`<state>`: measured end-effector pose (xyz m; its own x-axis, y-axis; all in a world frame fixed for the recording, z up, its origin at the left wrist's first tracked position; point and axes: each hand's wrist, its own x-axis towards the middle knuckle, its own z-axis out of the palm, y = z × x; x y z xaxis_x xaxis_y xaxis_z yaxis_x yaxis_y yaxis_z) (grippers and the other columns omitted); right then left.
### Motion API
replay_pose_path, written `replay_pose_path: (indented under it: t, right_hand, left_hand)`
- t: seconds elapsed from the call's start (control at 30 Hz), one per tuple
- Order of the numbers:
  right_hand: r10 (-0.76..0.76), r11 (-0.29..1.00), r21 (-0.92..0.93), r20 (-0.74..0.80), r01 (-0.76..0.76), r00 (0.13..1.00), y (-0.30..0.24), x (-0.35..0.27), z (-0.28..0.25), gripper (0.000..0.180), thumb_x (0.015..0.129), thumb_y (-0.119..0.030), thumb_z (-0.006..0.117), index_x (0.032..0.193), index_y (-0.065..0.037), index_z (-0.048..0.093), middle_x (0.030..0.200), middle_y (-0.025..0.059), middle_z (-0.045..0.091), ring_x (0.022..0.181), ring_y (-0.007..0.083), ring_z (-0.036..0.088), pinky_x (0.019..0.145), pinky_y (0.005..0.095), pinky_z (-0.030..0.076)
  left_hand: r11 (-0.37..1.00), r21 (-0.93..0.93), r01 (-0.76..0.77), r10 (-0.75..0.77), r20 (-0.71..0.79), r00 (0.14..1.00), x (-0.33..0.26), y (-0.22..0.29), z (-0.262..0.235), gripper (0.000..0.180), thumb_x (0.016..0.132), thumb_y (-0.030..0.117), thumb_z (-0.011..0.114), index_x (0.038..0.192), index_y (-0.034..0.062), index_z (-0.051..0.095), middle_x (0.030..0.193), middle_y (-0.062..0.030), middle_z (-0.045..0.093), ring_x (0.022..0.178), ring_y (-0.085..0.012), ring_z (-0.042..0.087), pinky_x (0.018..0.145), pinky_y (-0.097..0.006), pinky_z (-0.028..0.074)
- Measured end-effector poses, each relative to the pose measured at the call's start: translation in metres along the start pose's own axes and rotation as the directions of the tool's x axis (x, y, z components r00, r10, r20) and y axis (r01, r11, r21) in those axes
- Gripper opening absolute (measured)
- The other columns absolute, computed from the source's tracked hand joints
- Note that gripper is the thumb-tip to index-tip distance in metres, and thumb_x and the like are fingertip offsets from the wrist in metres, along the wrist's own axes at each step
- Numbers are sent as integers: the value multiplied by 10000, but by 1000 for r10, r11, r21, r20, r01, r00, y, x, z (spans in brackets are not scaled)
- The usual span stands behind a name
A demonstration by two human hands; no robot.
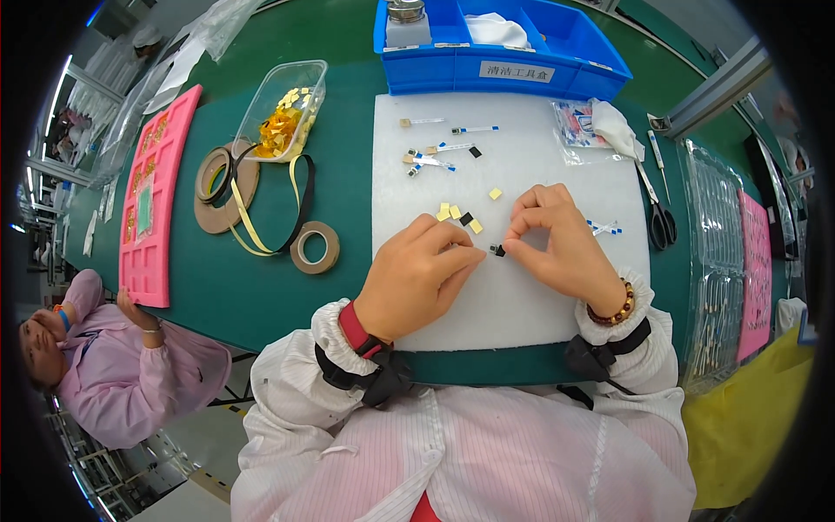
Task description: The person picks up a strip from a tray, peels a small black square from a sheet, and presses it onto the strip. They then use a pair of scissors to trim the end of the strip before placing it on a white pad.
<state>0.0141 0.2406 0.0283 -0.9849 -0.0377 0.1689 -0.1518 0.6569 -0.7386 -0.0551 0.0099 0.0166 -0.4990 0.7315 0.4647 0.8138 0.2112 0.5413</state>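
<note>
Both hands meet over a white foam mat (522,304). My left hand (417,274) is closed in a pinch; whatever its fingertips hold is hidden. Across from it, my right hand (561,239) pinches the edge of a small black piece (497,250) between thumb and forefinger. Just beyond the left hand lie several small yellow squares (445,211) and a black square (465,218). Another yellow square (496,194) sits apart. Farther up the mat are several short flex cables (430,160) with blue ends. More flex cables (604,228) rest beyond my right wrist.
A blue divided box (557,70) stands at the back. Tape rolls (315,248) and a clear tub (283,113) of yellow pieces are left, beside a pink tray (156,200). Scissors (662,226) and clear trays (713,261) lie right. A person (130,365) sits at far left.
</note>
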Motion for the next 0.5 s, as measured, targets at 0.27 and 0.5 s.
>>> replay_pose_path:
  t: [0.27, 0.5]
  right_hand:
    - [8, 1000, -21, -14, -8, 1000, 0, -1, 4, 79, 774, -62, 785, 782, -48, 707, 975, 80, 636, 1000, 286, 518, 907, 376, 437]
    - [10, 999, -42, -23, -11, 1000, 0, 0, 4, 79, 767, -60, 778, 763, -43, 701, 967, 91, 644, 999, 293, 519, 892, 378, 442]
  left_hand:
    - [1000, 13, -14, 14, 14, 1000, -2, 0, 1, 201, 823, 30, 782, 1005, 114, 788, 981, -39, 701, 864, -219, 638, 688, -319, 542]
    - [995, 64, -73, 69, 62, 996, 2, 3, 0, 296, 795, 41, 790, 1070, 150, 797, 981, -33, 677, 805, -218, 605, 666, -328, 516]
